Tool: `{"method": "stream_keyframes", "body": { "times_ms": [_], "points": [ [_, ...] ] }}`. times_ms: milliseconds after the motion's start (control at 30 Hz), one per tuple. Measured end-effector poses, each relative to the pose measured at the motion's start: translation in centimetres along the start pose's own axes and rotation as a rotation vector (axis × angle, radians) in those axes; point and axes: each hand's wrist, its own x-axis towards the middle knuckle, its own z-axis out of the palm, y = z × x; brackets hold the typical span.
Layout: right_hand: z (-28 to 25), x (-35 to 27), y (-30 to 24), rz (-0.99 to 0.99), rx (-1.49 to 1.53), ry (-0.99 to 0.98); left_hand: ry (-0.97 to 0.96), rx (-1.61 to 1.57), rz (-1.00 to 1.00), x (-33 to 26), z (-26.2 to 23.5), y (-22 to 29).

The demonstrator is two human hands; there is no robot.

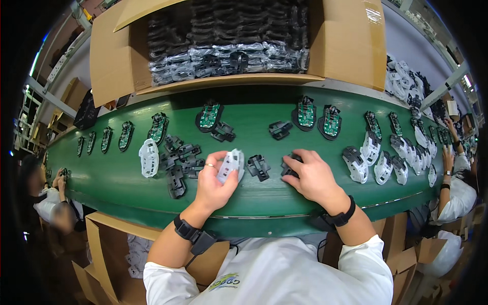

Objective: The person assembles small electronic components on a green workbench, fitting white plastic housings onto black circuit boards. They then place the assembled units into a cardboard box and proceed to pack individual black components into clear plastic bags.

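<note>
My left hand (216, 184) is closed round a white computer-mouse shell (232, 165), held just above the green bench with its cut-outs in view. The fingers of my right hand (314, 178) grip a small black plastic mouse part (292, 165) at the bench surface, partly hidden by them. Between my hands lies a similar black part (258, 168). Left of my left hand, several black parts (182, 157) form a loose heap, and beside it rests another white shell (149, 158).
Along the green bench (244, 203) stand mouse bases with green circuit boards (208, 116). White-and-black shells (356, 165) cluster at the right. An open cardboard box (351, 46) of bagged parts stands behind. Co-workers sit at both sides; a hand (447, 158) shows at the right.
</note>
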Motion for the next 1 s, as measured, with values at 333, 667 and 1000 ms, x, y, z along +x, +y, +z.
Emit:
{"method": "stream_keyframes", "body": {
  "times_ms": [333, 667, 1000],
  "points": [
    [1.4, 1.2, -3.3, -0.346, 0.715, 0.218, -0.075, -0.104, 0.128, -1.5, 1.8, 1.4],
    [3.7, 1.4, -4.0, 0.038, 1.179, -0.159, -0.09, 0.144, 0.282, -2.4, 1.8, 4.4],
    [4.1, 1.1, -5.7, -0.071, 1.297, 0.005, -0.003, -0.134, 0.108, -2.0, -0.2, 4.0]
  ]
}}
